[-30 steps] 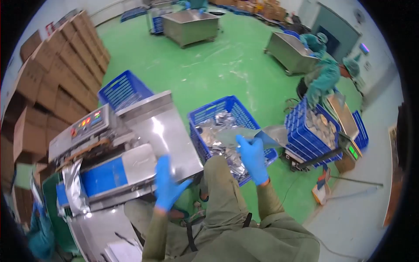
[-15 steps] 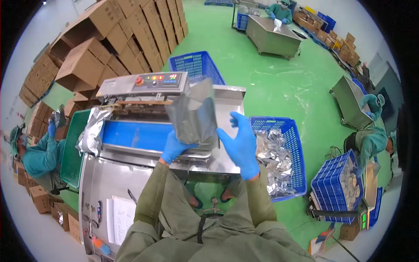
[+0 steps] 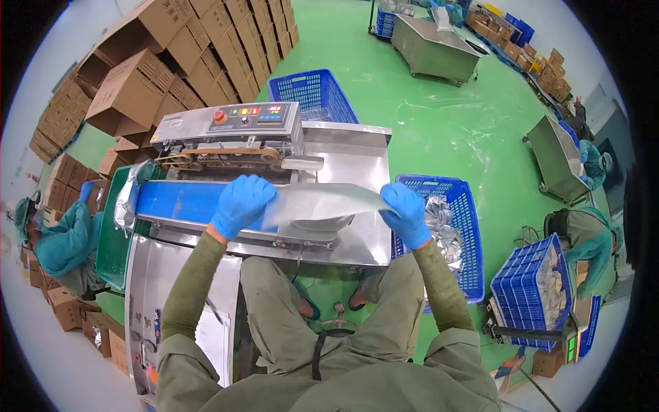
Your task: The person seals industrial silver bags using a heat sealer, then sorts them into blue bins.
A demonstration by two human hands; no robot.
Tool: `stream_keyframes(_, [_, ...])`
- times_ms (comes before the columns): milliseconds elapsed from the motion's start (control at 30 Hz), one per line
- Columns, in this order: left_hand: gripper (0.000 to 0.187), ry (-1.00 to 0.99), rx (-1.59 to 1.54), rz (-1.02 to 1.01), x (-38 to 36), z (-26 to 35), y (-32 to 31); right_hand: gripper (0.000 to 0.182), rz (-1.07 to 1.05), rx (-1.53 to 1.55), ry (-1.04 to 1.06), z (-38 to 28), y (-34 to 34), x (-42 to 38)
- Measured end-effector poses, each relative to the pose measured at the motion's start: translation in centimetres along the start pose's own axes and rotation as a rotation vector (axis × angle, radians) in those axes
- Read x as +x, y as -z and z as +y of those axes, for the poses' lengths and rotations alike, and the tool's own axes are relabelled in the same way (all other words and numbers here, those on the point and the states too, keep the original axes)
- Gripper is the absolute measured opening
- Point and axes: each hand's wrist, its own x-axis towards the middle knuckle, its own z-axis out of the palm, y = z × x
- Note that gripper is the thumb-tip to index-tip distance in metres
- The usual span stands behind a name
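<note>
Gloved in blue, my left hand [image 3: 244, 206] pinches one end of a silver foil pouch [image 3: 329, 201]. The other end is gripped by my right hand [image 3: 408, 214], so the pouch stretches between them, slightly blurred. It hangs over the steel table and the near side of a band sealing machine [image 3: 226, 130]. My left hand is in front of the machine's blue conveyor belt [image 3: 182, 199]. Another foil pouch [image 3: 128, 196] hangs at the belt's left end, over a green bin [image 3: 110, 254].
To the right, a blue crate [image 3: 471, 226] holds foil pouches [image 3: 445, 230]. Another blue crate [image 3: 309, 86] stands behind the machine. Papers [image 3: 214, 343] lie on the lower left table. Cartons [image 3: 130, 93] are stacked at left. Co-workers sit at left [image 3: 65, 237] and right [image 3: 594, 230].
The pouch was upright in my left hand, with my right hand open beside it. Now it is stretched sideways, with my right hand closed on its other end.
</note>
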Motion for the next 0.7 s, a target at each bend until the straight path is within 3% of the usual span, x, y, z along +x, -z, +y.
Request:
stream_keyframes(33, [0.025,-0.025,-0.01,0.156,-0.1,0.6,-0.1,0.029,-0.005,0.147,-0.012,-0.4,0.1,-0.2])
stream_keyframes(67, [0.028,-0.046,-0.021,0.311,-0.3,1.2,-0.1,0.024,0.094,0.218,-0.062,-0.7,-0.3,-0.2])
stream_keyframes(100, [0.037,0.044,-0.139,0.313,-0.2,2.0,-0.3,0.02,0.192,0.289,-0.11,-1.4,-1.2,0.1])
stream_keyframes(133, [0.03,0.153,-0.373,0.455,0.3,3.3,-1.5,0.017,0.217,0.338,-0.233,-2.4,-1.6,0.2])
stream_keyframes(200, [0.019,0.785,-0.916,0.46,0.7,7.3,-2.6,0.013,0.242,0.414,-0.491,-4.2,-2.0,0.6])
stream_keyframes(233, [0.021,0.855,-1.0,0.594,1.6,7.6,-3.3,0.012,0.239,0.433,-0.619,-4.6,-1.8,1.5])
stream_keyframes(300, [0.021,0.948,-1.081,0.532,2.5,5.7,-3.8,0.02,0.28,0.579,-0.903,-5.8,-1.7,3.7])
stream_keyframes(367, [0.025,1.049,-1.15,0.428,2.7,3.9,-6.6,0.025,0.209,0.676,-0.966,-4.1,-4.0,4.3])
stream_keyframes(467, [0.031,1.119,-1.08,0.294,-1.0,0.5,-17.3,0.031,0.125,0.705,-1.044,-3.0,-9.5,1.6])
stream_keyframes(533, [0.032,1.113,-0.879,0.197,-1.4,-0.9,-18.4,0.034,0.125,0.729,-1.084,-2.1,-11.8,1.9])
stream_keyframes(567, [0.034,1.168,-1.09,0.26,-1.6,-0.9,-18.4,0.035,0.131,0.767,-1.118,-2.3,-12.7,1.8])
stream_keyframes(600, [0.033,1.099,-0.967,0.241,-2.1,-1.4,-18.3,0.035,0.137,0.803,-1.16,-2.6,-13.6,1.5])
stream_keyframes(633, [0.032,1.015,-0.857,0.217,-2.4,-2.2,-18.4,0.032,0.186,0.852,-1.097,-2.0,-15.2,1.3])
stream_keyframes(667, [0.031,1.094,-1.054,0.28,-3.5,-3.2,-20.1,0.034,0.193,0.875,-0.997,-1.6,-16.2,1.1])
stream_keyframes(700, [0.03,1.087,-1.017,0.273,-4.1,-4.4,-20.8,0.02,0.071,0.498,-0.683,-0.5,-18.6,0.1])
